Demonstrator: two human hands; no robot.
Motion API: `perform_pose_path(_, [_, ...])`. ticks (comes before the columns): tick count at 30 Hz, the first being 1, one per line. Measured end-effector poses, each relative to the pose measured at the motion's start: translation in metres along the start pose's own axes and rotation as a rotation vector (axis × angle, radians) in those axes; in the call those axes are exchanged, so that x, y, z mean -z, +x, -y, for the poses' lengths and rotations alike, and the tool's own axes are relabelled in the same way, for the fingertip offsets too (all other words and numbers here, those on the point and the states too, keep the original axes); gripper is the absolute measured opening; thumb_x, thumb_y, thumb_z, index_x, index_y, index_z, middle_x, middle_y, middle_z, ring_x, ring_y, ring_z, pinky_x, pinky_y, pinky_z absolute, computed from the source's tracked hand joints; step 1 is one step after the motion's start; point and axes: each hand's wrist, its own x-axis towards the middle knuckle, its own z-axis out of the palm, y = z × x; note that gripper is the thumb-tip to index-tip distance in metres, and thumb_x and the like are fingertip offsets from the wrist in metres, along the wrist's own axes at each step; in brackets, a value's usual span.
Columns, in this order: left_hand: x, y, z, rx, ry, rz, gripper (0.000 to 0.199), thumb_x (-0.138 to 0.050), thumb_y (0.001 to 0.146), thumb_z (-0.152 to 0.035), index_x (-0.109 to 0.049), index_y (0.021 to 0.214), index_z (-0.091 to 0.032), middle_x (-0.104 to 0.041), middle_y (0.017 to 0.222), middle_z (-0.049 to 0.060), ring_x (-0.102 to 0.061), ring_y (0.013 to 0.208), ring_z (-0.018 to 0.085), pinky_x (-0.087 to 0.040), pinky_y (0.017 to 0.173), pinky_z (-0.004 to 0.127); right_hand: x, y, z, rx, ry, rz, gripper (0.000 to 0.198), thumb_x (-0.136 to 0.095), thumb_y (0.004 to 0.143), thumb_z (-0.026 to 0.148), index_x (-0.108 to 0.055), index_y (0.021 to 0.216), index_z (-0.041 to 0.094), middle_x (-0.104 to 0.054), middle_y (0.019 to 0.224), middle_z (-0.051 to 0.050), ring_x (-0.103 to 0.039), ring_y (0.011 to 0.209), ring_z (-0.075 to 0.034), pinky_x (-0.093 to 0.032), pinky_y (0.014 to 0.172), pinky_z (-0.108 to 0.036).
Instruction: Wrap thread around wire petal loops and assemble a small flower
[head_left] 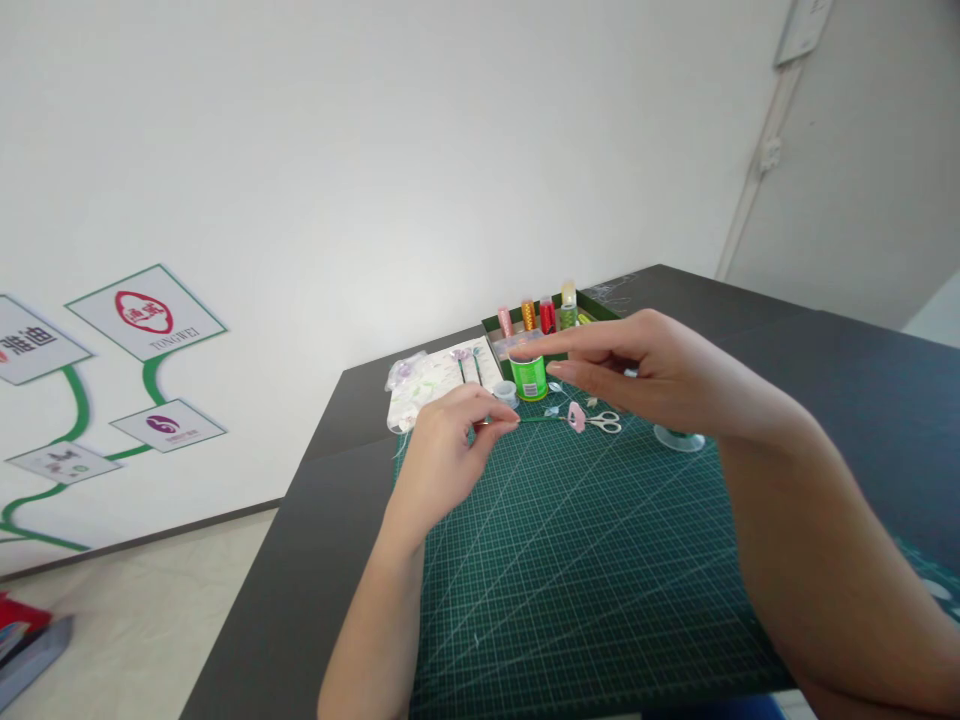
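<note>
Stem (541, 419) (green) between left fingers (493, 407).

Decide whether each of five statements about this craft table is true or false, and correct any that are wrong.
1. The left hand pinches a thin green stem. True.
2. A pink flower shows at the end of that stem away from the pinching fingers. True.
3. The scissors are gripped in the right hand. False: they lie on the gridded cutting mat.
4. The thread spools lie loose on the floor. False: they stand in the dark green box.
5. The right hand's thumb and index fingertip are apart. True.
</note>
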Motion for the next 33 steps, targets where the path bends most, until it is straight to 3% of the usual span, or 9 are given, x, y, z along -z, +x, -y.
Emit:
perform_pose_path(13, [0.0,0.002,-0.006,-0.014,-0.081,0.011,0.012,-0.071,0.091,-0.011,-0.077,0.086,-0.021,-0.074,0.086,0.002,-0.066,0.074,0.015,-0.052,0.07,0.029,0.004,0.01,-0.015,-0.091,-0.023,-0.049,0.035,-0.058,0.101,0.035,-0.077,0.127,0.022,-0.026,0.053,0.008,-0.019,0.047,-0.009,-0.018,0.047,-0.028])
perform_pose_path(25, [-0.001,0.0,-0.004,-0.084,-0.051,-0.075,0.01,-0.072,0.092,-0.012,-0.076,0.087,-0.02,-0.073,0.085,0.0,-0.066,0.074,0.013,-0.052,0.069,0.026,-0.012,0.023,-0.045,-0.181,-0.071,0.081,0.037,-0.056,0.1,0.028,-0.075,0.13,0.02,-0.026,0.053,0.009,-0.018,0.05,-0.01,-0.016,0.052,-0.029])
perform_pose_path(33, [0.002,0.0,-0.001,-0.093,-0.043,-0.142,0.009,-0.071,0.093,-0.014,-0.076,0.088,-0.02,-0.072,0.085,0.001,-0.064,0.073,0.012,-0.048,0.065,0.026,-0.02,0.03,-0.051,-0.202,-0.031,0.175,0.037,-0.055,0.1,0.032,-0.075,0.128,0.017,-0.032,0.052,0.008,-0.027,0.05,-0.011,-0.021,0.053,-0.027])
